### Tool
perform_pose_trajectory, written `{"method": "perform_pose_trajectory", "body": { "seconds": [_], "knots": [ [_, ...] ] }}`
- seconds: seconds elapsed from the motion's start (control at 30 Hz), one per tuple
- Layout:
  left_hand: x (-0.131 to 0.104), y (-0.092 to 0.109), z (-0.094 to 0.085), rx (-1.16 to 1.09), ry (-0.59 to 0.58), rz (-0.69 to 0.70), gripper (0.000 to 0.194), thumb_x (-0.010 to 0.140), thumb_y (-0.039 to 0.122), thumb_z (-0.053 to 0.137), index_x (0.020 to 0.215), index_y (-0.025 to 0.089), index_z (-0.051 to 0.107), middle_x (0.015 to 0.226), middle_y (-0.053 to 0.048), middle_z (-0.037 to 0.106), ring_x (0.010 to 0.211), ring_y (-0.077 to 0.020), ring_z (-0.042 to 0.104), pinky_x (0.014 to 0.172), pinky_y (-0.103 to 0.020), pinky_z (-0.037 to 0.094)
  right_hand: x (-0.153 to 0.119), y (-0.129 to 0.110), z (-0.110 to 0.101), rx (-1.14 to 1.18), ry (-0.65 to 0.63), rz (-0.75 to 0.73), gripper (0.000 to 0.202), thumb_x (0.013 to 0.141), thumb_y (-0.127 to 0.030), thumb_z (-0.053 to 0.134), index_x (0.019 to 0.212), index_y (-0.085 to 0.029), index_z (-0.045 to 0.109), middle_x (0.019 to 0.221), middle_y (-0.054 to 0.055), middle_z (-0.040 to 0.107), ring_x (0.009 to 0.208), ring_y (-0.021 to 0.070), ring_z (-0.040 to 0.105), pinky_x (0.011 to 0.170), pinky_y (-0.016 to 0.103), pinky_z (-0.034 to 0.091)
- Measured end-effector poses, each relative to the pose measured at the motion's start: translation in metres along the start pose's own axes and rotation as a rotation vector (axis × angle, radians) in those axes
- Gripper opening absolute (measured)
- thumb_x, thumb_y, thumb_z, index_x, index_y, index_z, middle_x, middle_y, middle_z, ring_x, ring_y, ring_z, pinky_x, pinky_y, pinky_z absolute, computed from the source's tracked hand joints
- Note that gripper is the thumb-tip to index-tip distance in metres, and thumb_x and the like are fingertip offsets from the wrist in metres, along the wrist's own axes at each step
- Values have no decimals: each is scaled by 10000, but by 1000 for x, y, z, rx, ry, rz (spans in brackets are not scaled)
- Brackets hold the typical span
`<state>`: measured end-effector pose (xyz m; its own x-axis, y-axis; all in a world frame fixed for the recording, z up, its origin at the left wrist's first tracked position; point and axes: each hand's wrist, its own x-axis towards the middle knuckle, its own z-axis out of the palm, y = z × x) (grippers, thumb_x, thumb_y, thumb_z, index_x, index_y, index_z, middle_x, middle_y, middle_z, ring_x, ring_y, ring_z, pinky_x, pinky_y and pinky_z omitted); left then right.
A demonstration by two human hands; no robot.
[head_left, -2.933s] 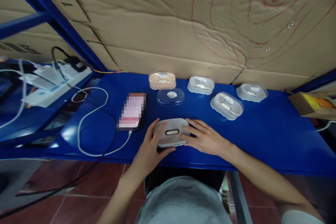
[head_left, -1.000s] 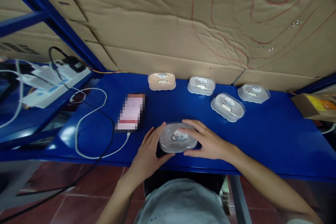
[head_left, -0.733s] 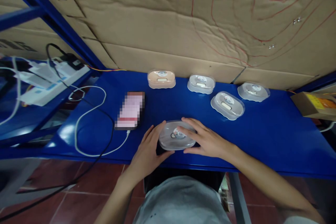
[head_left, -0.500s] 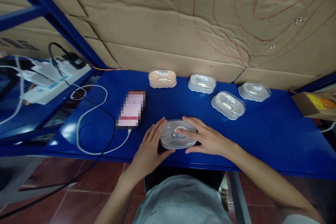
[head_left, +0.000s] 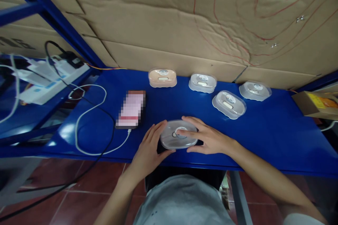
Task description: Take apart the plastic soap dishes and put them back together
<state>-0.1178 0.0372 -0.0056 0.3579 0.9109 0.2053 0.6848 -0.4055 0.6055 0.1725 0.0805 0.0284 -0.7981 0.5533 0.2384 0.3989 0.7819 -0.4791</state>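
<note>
A clear plastic oval box [head_left: 171, 141] with a round label on top rests near the front edge of the blue table. My left hand [head_left: 151, 144] curves round its left end, fingers along the far side and thumb at the near edge. From the right, my right hand [head_left: 211, 139] spans the other end, with one finger lying across the label. Beyond my hands are similar lidded boxes: a peach one [head_left: 162, 81], a white one [head_left: 202, 86], another white one [head_left: 224, 108] closer to me, and a third white one [head_left: 255, 94] at the far right.
A phone [head_left: 130, 109] with a white charging cable [head_left: 77, 126] lies to the left. Farther left is a power strip [head_left: 47, 89] with several plugs. Cardboard [head_left: 148, 17] lines the back, and a small carton [head_left: 314, 107] sits at the right edge.
</note>
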Motion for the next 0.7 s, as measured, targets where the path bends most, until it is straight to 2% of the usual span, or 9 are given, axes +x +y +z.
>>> {"method": "perform_pose_trajectory", "body": {
  "seconds": [0.13,0.27,0.47,0.57,0.7],
  "knots": [
    [-1,0,0,0,2,7,977,900,379,826,1666,383,218,1646,-112,505,1548,-343,451,1252,-597,412,-1,3,3,-15,8,-11,684,987,-441,733,1601,-271,485,1758,181,237,1614,357,284,1245,575,418],
    [-2,-1,0,3,4,41,976,930,393,791,1682,393,169,1654,-127,488,1551,-351,445,1244,-607,420,-2,7,7,-159,12,-53,742,962,-509,745,1614,-299,460,1764,163,247,1615,349,298,1255,552,419],
    [-4,2,-3,-17,-47,75,832,1009,357,685,1681,446,203,1742,-115,336,1548,-345,455,1159,-536,535,-3,8,10,-311,-3,-73,836,905,-567,786,1630,-345,434,1752,115,319,1611,370,316,1246,550,447],
    [-5,3,-3,-7,-44,83,758,1027,326,655,1661,467,265,1762,-82,297,1538,-332,473,1143,-499,557,-3,7,9,-280,4,-72,820,910,-516,804,1626,-353,439,1762,98,299,1614,363,309,1255,549,435],
    [-3,3,-2,-14,-28,73,746,1017,338,672,1652,449,298,1749,-78,323,1539,-327,472,1153,-480,551,-2,6,9,-109,37,-21,756,959,-432,771,1627,-308,439,1767,141,263,1626,345,282,1252,553,427]
  ]
}}
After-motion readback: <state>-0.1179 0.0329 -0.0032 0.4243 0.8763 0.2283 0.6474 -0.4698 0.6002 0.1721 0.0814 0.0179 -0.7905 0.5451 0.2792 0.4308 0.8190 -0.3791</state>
